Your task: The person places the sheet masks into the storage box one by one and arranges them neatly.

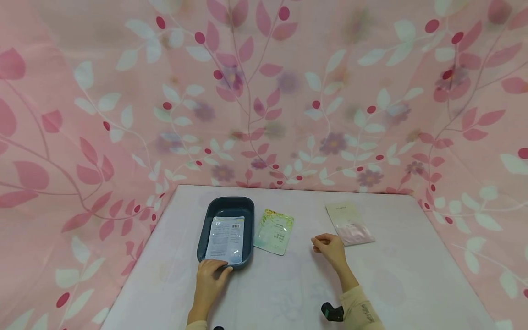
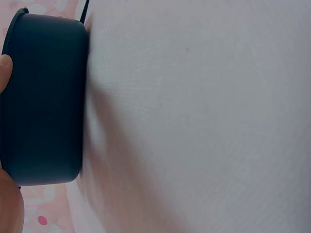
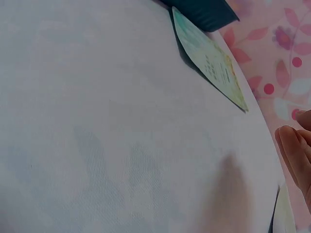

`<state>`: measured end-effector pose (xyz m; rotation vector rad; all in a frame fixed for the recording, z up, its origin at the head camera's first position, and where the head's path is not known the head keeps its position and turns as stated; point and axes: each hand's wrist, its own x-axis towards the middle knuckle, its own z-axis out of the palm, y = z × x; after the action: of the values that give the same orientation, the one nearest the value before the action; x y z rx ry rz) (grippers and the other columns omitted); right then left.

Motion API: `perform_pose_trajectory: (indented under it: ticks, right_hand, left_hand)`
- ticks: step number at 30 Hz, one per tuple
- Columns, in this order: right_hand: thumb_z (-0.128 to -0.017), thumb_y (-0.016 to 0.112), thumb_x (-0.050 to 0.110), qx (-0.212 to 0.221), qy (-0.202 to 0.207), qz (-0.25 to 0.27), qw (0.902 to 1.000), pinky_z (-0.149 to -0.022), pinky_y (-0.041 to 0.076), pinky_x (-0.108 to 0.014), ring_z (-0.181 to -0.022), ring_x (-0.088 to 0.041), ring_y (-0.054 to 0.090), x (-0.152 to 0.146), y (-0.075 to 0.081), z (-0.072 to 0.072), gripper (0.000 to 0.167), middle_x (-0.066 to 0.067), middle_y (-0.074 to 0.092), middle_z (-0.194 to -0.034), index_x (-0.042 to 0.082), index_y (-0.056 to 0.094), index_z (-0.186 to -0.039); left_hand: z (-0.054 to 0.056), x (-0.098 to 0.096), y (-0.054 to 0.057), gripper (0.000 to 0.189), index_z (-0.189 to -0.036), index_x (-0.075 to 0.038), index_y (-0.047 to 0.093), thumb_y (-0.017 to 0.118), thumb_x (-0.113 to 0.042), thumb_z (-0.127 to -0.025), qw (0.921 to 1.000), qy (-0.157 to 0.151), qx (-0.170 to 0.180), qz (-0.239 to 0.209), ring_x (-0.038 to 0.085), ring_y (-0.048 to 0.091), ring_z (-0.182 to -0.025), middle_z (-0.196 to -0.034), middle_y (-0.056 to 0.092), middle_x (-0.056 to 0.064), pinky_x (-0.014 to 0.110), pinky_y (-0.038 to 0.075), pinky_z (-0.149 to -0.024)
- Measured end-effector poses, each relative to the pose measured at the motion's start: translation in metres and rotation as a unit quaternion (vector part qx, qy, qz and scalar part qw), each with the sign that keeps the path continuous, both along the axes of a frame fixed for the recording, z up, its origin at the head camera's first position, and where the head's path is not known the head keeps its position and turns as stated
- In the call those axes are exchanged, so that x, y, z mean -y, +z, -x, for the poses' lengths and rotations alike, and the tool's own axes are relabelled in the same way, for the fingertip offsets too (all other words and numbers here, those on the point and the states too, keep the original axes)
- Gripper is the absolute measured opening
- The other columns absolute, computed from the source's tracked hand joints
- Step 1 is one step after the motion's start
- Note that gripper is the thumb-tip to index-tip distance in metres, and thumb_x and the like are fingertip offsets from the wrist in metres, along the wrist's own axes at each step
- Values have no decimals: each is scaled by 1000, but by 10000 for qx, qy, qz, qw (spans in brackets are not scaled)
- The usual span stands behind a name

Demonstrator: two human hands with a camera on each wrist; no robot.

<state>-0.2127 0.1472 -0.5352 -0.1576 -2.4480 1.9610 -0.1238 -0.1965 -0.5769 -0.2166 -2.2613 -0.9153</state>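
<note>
My left hand (image 1: 209, 280) grips the near rim of a dark blue rectangular basin (image 1: 250, 229). In the left wrist view, fingertips (image 2: 5, 73) lap over the rim of the basin (image 2: 46, 102). Inside the basin lies a white-and-blue flat sachet (image 1: 224, 238) with printed text and a barcode. My right hand (image 1: 332, 250) hovers over the table with fingers loosely bent, holding nothing. Just beyond it lies a cream-and-pink sachet (image 1: 350, 224). A green sachet (image 1: 275, 231) lies against the basin's right side, also seen in the right wrist view.
A white cloth covers the table (image 1: 280, 288). Pink floral fabric (image 1: 255, 91) hangs behind it and at both sides. A small black device (image 1: 332, 312) shows beside the right sleeve (image 1: 360, 309).
</note>
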Motion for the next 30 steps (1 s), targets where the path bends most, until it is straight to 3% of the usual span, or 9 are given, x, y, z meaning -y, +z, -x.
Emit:
perform_pose_trajectory:
  ticks: [10, 18, 24, 30]
  right_hand:
    - [-85, 66, -1, -43, -286, -127, 9995, -58, 53, -21, -59, -11, 66, -41, -6, 3, 25, -28, 67, -84, -20, 60, -99]
    - [-86, 66, 3, 144, -509, -368, 9979, -59, 53, -21, -60, -9, 67, -65, -12, 6, 27, -26, 68, -86, -19, 60, -102]
    - [-86, 65, 3, 235, -823, -482, 9952, -58, 53, -20, -56, -6, 65, -82, -19, 5, 28, -18, 70, -77, -19, 60, -102]
    - [-84, 65, 5, 86, -1256, -1185, 9849, -53, 48, -14, -50, -2, 62, -99, -26, 3, 25, -14, 70, -70, -16, 64, -98]
  left_hand:
    - [0, -1, 1, 23, -76, -4, 70, 87, -2, -59, 9999, 69, 139, -7, 16, 58, -75, -76, 68, 1, 31, 34, -79]
    - [1, -1, 0, 25, -75, -5, 70, 87, 0, -58, 9999, -15, -96, 31, 17, 58, -73, -74, 68, 2, 30, 34, -78]
    - [1, -1, 1, 25, -75, -4, 70, 87, 1, -58, 9999, -31, -105, 32, 17, 58, -73, -74, 68, 2, 30, 34, -78]
    - [0, -2, 2, 24, -75, -4, 70, 86, 1, -58, 10000, -9, -15, -32, 17, 58, -73, -74, 68, 2, 31, 34, -79]
